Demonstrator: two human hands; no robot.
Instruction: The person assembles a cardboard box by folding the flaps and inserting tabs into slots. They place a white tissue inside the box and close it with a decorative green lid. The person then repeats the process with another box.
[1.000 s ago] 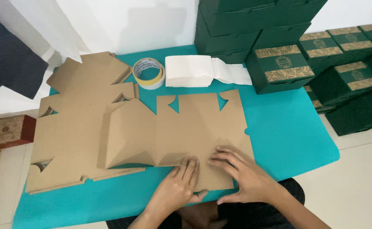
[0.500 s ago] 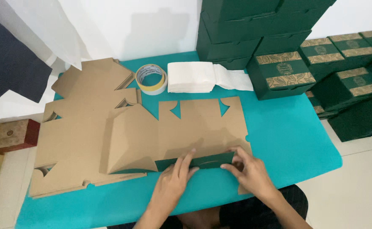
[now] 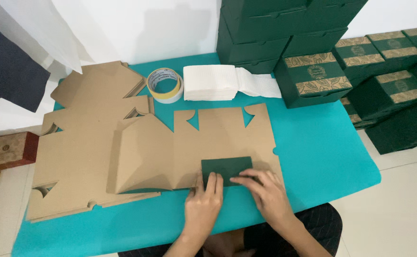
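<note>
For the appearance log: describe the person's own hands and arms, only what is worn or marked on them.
Both the left hand and the right hand are bare: no gloves, and no rings, watch or bracelet that I can make out. The forearms are uncovered to the frame's lower edge, with no sleeve in view. No markings show.

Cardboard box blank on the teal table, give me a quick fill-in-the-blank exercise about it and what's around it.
1. Both hands, left hand and right hand, press a folded flap whose visible face is dark ____.
2. The tape roll lies to the ____ of the white tissue stack.
3. The box blank lies partly on a ____ of flat brown blanks.

Missing words: green; left; stack
</note>
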